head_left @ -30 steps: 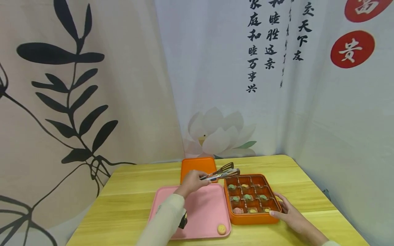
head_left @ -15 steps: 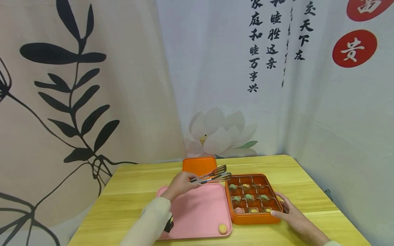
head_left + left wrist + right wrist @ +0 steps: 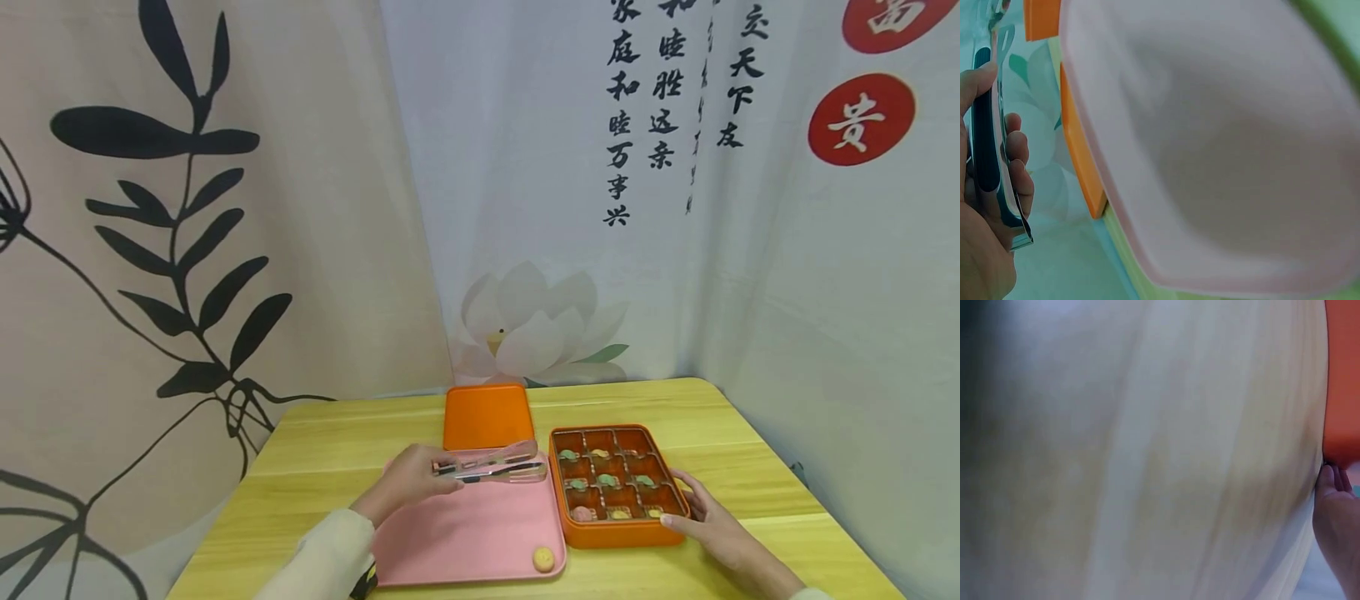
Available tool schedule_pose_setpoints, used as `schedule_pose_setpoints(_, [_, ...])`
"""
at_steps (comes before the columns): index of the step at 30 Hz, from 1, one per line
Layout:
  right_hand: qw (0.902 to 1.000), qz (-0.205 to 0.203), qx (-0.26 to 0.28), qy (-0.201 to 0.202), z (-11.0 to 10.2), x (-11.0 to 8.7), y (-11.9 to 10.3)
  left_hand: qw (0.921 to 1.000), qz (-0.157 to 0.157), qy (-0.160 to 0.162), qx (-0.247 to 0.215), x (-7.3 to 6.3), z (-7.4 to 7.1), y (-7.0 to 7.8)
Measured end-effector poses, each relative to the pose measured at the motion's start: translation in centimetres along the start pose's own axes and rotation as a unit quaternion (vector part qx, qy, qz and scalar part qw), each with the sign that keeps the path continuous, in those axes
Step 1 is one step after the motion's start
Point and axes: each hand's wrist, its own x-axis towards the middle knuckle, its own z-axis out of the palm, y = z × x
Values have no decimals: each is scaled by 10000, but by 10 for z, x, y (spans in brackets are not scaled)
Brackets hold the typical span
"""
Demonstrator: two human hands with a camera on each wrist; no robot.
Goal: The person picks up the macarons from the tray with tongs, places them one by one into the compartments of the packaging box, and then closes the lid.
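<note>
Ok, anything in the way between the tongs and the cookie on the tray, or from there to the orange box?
Nothing visible stands between the tongs and the cookie, just bare tray. From there, only the tray's right rim and the left wall of the orange box would need clearing; the right hand grips its opposite side.

past the left hand (image 3: pixel 411 479) hangs a pale cloth backdrop (image 3: pixel 345 250), printed with a dark leafy plant (image 3: pixel 206 237) up to that hand's left and a pale lotus (image 3: pixel 528 329) beyond it, to its right. black characters (image 3: pixel 622 86) run in columns high above the right hand (image 3: pixel 703 523); red ovals (image 3: pixel 862 119) sit farther right. below both hands lies a yellow wood-grain table (image 3: pixel 738 454).
</note>
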Motion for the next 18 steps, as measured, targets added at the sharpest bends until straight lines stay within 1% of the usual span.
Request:
schedule_pose_setpoints(4, [10000, -80, -6, -23, 0, 0, 0, 9996, 225, -116, 131, -12, 0, -2])
schedule_pose_setpoints(6, [10000, -83, -11, -16, 0, 0, 0, 9992, 348, -115, 138, -17, 0, -3])
schedule_pose_setpoints(10, [10000, -58, -34, 1, 0, -1, -1, 9987, 473, -203, 45, -25, 4, -6])
schedule_pose_setpoints(15, [10000, -88, -19, -21, 0, 0, 0, 9978, 524, -391, -66, -35, 10, -6])
schedule_pose_setpoints(18, [9999, -121, -14, -33, 0, 0, -1, 9976, 438, -495, -200, -41, 15, -5])
